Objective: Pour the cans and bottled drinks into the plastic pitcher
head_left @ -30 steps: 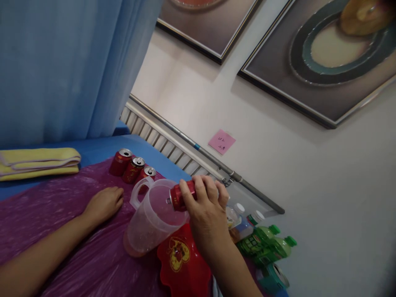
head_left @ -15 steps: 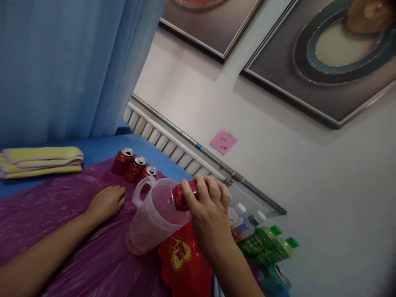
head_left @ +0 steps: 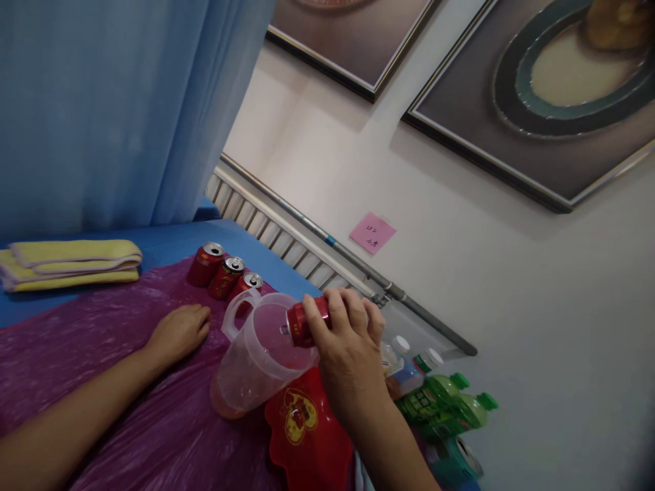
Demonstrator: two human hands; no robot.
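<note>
My right hand (head_left: 353,341) is closed around a red drink can (head_left: 306,320), tipped nearly on its side with its opened top facing left. The can's top is over the mouth of a clear plastic pitcher (head_left: 250,358), which has some liquid low inside. My left hand (head_left: 180,332) lies on the purple plastic sheet (head_left: 123,368) left of the pitcher, its fingers curled together and nothing seen in them. Behind the pitcher's handle three red cans stand in a row: a left can (head_left: 205,264), a middle can (head_left: 225,279) and a right can (head_left: 250,283), partly hidden.
A red tray (head_left: 307,450) with a gold emblem lies right of the pitcher. Green-capped bottles (head_left: 434,402), white-capped bottles and a teal can (head_left: 455,460) stand at the right by the wall. A folded yellow towel (head_left: 71,262) lies at the left, before a blue curtain (head_left: 112,116).
The whole view has shifted slightly. My right hand still holds the tilted can over the pitcher, and my left hand stays on the sheet.
</note>
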